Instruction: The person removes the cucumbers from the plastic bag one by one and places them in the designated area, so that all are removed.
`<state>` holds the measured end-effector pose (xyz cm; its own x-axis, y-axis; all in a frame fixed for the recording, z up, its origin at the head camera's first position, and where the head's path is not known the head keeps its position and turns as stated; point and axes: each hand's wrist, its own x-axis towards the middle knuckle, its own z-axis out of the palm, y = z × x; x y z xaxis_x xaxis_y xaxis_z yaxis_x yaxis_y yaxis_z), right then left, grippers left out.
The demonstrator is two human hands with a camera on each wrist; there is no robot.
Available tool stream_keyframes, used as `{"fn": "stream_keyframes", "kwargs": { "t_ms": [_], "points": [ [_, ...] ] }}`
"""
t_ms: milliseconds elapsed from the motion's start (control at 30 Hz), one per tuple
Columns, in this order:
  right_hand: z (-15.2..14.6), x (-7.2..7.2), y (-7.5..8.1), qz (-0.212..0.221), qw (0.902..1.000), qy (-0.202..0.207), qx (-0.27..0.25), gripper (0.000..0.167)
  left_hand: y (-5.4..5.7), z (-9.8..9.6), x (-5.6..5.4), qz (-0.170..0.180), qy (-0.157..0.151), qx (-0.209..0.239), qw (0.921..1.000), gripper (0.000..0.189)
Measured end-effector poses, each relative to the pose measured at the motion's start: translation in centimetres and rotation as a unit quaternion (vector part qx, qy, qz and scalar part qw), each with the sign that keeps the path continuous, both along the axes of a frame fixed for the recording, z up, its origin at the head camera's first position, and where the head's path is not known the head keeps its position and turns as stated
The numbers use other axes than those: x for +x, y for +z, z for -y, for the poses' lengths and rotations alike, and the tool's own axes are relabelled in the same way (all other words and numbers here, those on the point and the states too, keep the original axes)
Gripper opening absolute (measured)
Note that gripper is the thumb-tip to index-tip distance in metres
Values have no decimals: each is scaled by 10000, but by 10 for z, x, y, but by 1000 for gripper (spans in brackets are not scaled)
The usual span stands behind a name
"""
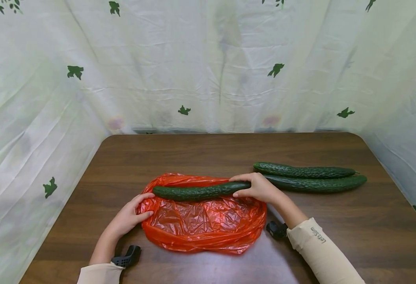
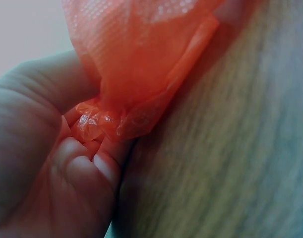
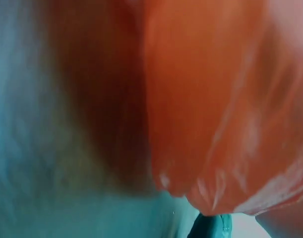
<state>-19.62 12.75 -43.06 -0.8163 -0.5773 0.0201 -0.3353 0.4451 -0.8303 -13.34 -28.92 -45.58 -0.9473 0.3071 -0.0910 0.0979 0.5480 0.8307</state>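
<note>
A red plastic bag (image 1: pixel 200 241) lies spread open on the table, its rim standing up around a crinkled middle. My left hand (image 1: pixel 125 220) holds the left side of the bag; in the left wrist view, thumb and fingers curl about its gathered plastic (image 2: pixel 136 64). Along the bag's far side stretches a long dark green cucumber (image 1: pixel 197 193). My right hand (image 1: pixel 259 188) grips the cucumber's right end, thumb on the near side, palm covering that tip. The right wrist view is mostly filled by blurred red plastic (image 3: pixel 206 99), and the fingers there are hidden.
Two more cucumbers lie side by side at the right, a far one (image 1: pixel 303 171) and a near one (image 1: pixel 318 184) whose left end reaches behind my right hand. The brown wooden table (image 1: pixel 151 152) ends against a pale leaf-patterned curtain (image 1: pixel 208 71).
</note>
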Motion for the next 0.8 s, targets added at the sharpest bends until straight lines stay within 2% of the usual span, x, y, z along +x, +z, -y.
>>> {"fn": "stream_keyframes", "kwargs": {
  "t_ms": [233,367,533,700,800],
  "points": [
    [3,6,2,303,9953,-288,-877,36,0,0,0,-41,-22,19,10000,49],
    [4,14,16,299,9908,-222,-1298,34,0,-1,0,-22,-26,90,10000,49],
    [2,23,31,308,9891,-315,-1404,33,1,0,0,-22,-15,118,9999,50],
    [-6,28,32,284,9852,-279,-1669,33,0,0,0,-31,-13,118,9999,50],
    [-11,29,33,116,9836,-204,-1786,33,-1,0,-1,-35,-14,126,9999,50]
  ]
}}
